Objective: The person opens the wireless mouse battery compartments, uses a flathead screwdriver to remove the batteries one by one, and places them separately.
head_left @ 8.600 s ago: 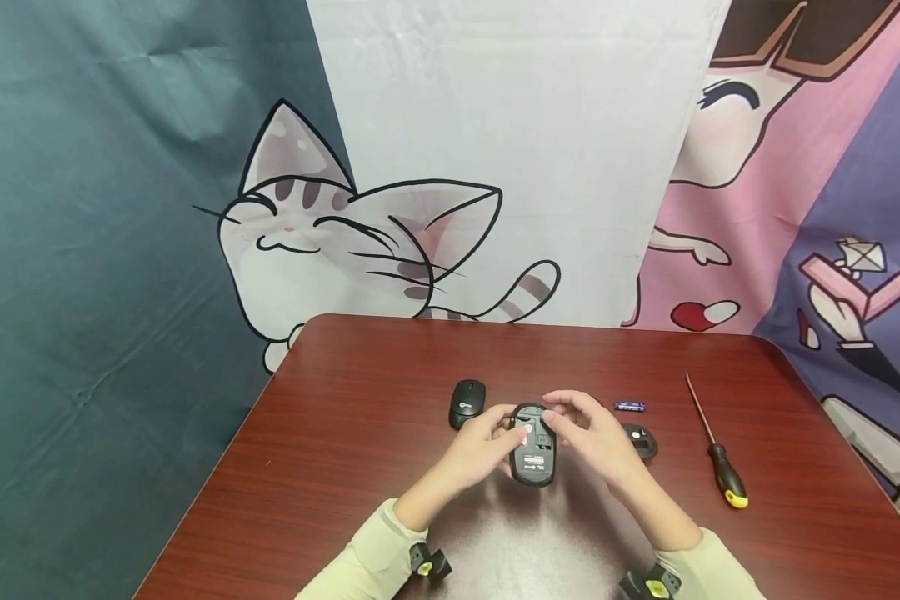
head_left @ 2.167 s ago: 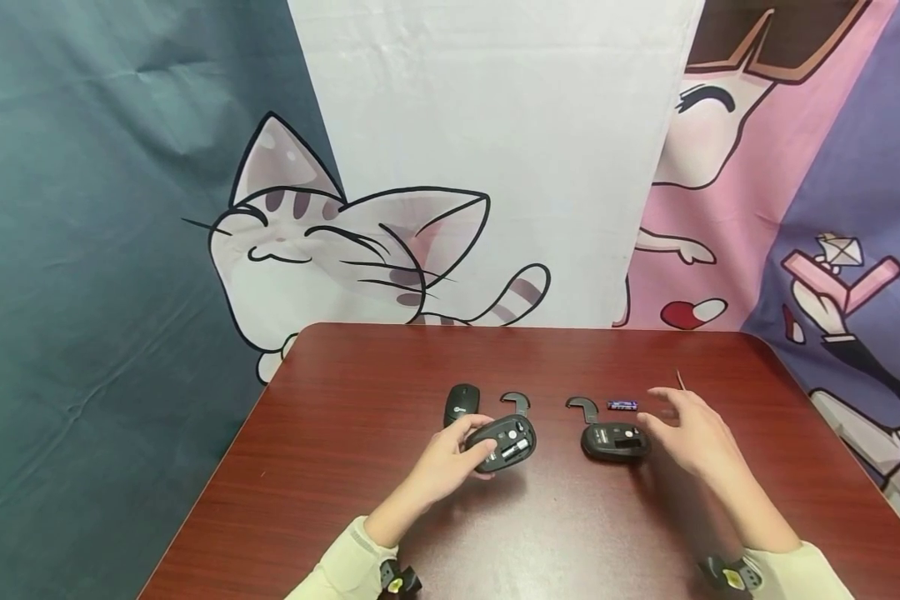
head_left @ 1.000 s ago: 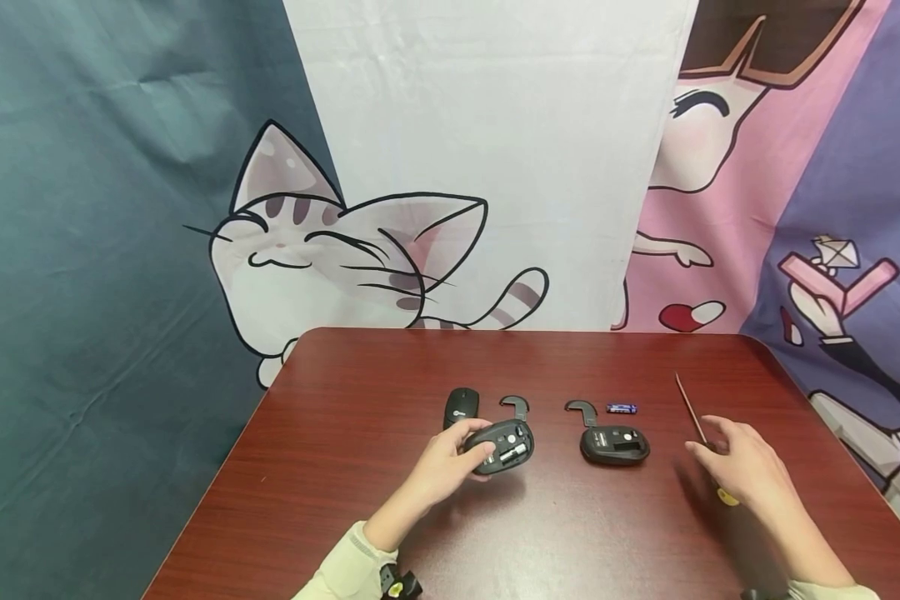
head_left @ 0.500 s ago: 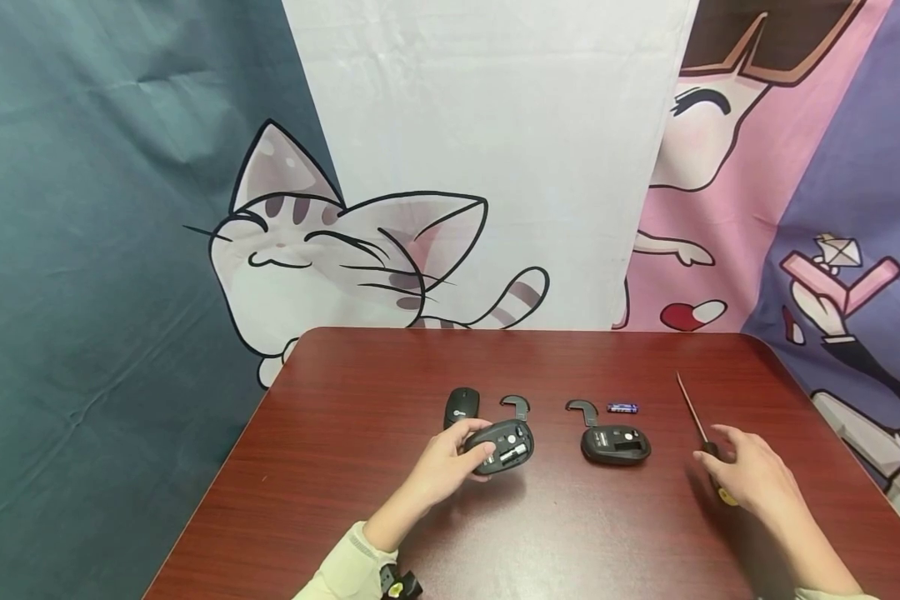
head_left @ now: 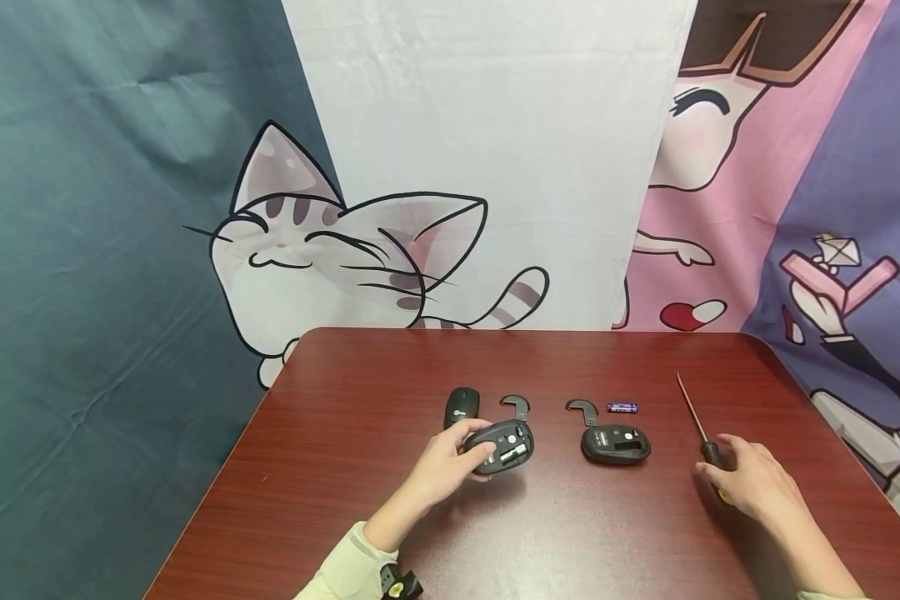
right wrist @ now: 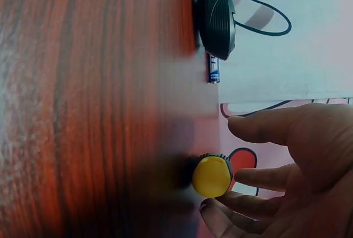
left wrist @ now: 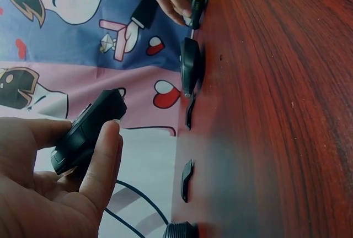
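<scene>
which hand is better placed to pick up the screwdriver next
Probably the right hand: it is right at the handle of the screwdriver and holds nothing else, while the left hand grips an upturned mouse farther away.

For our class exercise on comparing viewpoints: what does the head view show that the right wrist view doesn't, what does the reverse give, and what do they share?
Head view only: the left grip holding an open-backed mouse, two loose covers, a right-side-up mouse and the metal shaft.

Right wrist view only: the screwdriver's yellow end face-on, and clear ribbing on the upturned mouse.

Both: the right grip, screwdriver, blue battery, upturned mouse and table.
</scene>
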Available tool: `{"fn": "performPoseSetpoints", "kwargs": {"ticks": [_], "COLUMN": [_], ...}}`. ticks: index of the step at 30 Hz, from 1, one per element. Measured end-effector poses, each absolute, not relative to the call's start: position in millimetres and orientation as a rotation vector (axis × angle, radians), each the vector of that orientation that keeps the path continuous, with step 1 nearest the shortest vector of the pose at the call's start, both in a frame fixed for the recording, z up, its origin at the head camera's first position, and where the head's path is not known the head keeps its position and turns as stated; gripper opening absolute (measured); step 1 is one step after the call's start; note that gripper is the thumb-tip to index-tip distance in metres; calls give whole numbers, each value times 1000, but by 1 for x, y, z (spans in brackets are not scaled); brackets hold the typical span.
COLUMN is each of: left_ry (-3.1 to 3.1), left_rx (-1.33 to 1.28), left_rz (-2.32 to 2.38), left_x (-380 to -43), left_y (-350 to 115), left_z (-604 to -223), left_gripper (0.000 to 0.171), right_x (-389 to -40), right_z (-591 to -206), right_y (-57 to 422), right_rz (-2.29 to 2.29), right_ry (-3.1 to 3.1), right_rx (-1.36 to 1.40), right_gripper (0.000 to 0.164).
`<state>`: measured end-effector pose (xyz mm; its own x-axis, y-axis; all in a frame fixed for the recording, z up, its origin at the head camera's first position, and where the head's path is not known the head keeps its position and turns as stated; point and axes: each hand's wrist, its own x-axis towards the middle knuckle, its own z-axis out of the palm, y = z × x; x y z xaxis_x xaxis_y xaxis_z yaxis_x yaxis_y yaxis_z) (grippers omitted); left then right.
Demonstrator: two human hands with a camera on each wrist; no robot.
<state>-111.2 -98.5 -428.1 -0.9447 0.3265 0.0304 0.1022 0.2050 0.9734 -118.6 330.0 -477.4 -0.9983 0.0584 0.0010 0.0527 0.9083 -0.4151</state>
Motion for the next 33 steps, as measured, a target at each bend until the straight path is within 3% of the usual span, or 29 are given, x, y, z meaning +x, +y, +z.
{"fn": "performPoseSetpoints", "kwargs": {"ticks": [14,33], "left_ry": [2303,2302], "left_rx": [411,422], "left_rz": [1821,1822], "left_x": [-108,-108], "left_y": [-98,-98], "left_z": [-426,-422], "left_gripper": [33,33], "right_x": [-119,-121], "right_z": [-481,-482], "right_y": [335,341], "right_rz": [635,639], "right_ry": [-3121,-3125], "right_rx": [-112,-204], "right_gripper": [74,51]}}
